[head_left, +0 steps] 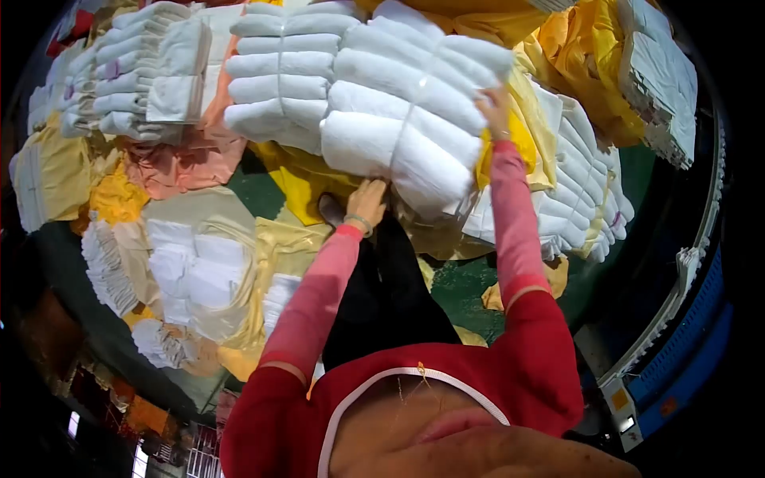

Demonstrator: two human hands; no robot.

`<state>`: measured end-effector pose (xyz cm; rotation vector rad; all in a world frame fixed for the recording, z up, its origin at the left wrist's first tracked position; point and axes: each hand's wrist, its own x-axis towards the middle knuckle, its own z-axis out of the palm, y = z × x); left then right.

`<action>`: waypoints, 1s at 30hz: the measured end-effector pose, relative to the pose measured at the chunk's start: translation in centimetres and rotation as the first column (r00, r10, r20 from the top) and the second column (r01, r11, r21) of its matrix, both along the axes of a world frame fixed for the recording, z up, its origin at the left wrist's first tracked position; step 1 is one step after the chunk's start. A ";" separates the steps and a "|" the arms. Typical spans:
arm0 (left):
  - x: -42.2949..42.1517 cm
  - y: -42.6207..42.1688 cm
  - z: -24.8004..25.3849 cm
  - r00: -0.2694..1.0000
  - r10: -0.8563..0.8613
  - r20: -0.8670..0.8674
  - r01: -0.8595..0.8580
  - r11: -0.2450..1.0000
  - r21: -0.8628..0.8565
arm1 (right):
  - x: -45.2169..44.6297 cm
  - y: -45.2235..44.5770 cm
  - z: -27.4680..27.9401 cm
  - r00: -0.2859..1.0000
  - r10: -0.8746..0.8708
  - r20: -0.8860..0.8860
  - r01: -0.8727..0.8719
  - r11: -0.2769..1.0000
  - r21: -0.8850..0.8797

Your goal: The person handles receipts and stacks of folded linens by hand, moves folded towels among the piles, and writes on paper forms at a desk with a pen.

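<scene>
Cloth bundle (white) between hands

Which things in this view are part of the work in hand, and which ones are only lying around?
In the work:
strapped white bundle
left hand, at its lower edge
right hand, at its right side

Apparently just lying about:
salmon sheet
crumpled orange material
white stack, upper right

Bright light falls on the stacked white cloth bundles, the lower left sinks into dimness, and the wide lens bends the scene inside black, curved edges.
</scene>
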<state>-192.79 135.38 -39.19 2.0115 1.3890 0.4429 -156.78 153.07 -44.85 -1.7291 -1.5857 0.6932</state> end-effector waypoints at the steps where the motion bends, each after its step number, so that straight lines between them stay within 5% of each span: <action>1: -0.3 -0.6 -2.5 0.991 -0.126 -0.034 0.107 0.933 -0.344 | -0.3 0.0 -5.1 0.997 0.072 -0.001 -0.071 0.980 -0.188; 2: -0.4 -0.8 -4.2 0.967 -0.254 -0.020 0.181 0.741 -0.646 | -1.3 -0.9 -8.3 0.978 0.090 0.190 -0.075 0.994 -0.083; 3: -0.2 -0.7 -4.0 0.979 -0.204 0.006 0.151 0.704 -0.694 | -2.1 -0.6 -9.0 0.920 -0.059 0.387 0.068 0.998 -0.009; 4: -0.3 -1.2 -3.7 0.987 -0.160 0.025 0.125 0.655 -0.745 | -1.9 -0.5 -8.8 0.940 -0.024 0.340 0.036 0.999 -0.028; 6: -0.8 -2.6 -3.0 0.997 -0.016 0.073 0.056 0.800 -0.598 | -1.3 -1.7 -7.6 0.971 0.010 0.239 0.007 0.997 -0.071; 8: -2.0 -4.0 -1.5 0.999 0.027 0.043 0.004 0.800 -0.600 | -1.7 -3.5 -5.8 0.951 0.100 0.294 -0.072 0.992 -0.103; 10: -3.8 -6.5 -1.8 1.000 -0.028 -0.014 0.013 0.777 -0.630 | -1.7 -4.8 -4.9 0.992 0.101 0.082 -0.071 0.948 -0.311; 13: -7.0 -9.5 -0.1 0.999 -0.013 -0.053 -0.027 0.730 -0.683 | -5.7 -9.3 -1.7 0.955 -0.141 0.261 0.177 0.977 -0.120; 16: -9.9 -10.3 4.0 0.997 -0.016 -0.075 -0.041 0.714 -0.699 | -7.0 -15.5 -1.5 0.981 -0.043 0.188 0.073 0.985 -0.156; 17: -10.8 -10.4 6.3 0.996 -0.034 -0.082 -0.032 0.723 -0.690 | -8.2 -20.3 0.7 0.998 0.031 0.061 -0.003 0.910 -0.414; 19: -10.4 -9.4 10.8 0.996 0.039 0.080 0.027 0.725 -0.689 | -10.3 -26.1 5.3 0.996 -0.063 -0.070 0.017 0.852 -0.524; 20: -9.6 -8.3 13.4 0.976 0.075 0.206 0.094 0.707 -0.701 | -10.2 -28.9 6.6 0.940 -0.161 -0.301 -0.077 0.757 -0.648; 22: -6.8 -6.5 19.6 0.827 0.171 0.536 0.358 0.576 -0.735 | -10.1 -36.5 6.3 0.889 -0.307 -0.340 0.025 0.773 -0.634; 24: -2.7 -4.0 34.6 0.648 0.196 0.736 0.586 0.489 -0.646 | -10.0 -43.9 7.5 0.747 -0.515 -0.420 0.118 0.725 -0.679; 26: 0.4 -5.3 43.4 0.272 0.212 0.938 0.903 0.282 -0.326 | -10.6 -49.9 12.4 0.606 -0.707 -0.365 0.259 0.609 -0.749; 28: 4.3 -8.8 50.8 -0.155 0.344 0.926 0.982 -0.044 0.181 | -10.8 -58.1 14.6 0.691 -0.634 -0.347 0.390 0.731 -0.560; 30: 7.3 -13.7 57.1 -0.176 0.599 0.781 0.853 -0.303 0.425 | -10.7 -62.0 16.5 0.467 -0.883 -0.053 0.482 0.304 -0.822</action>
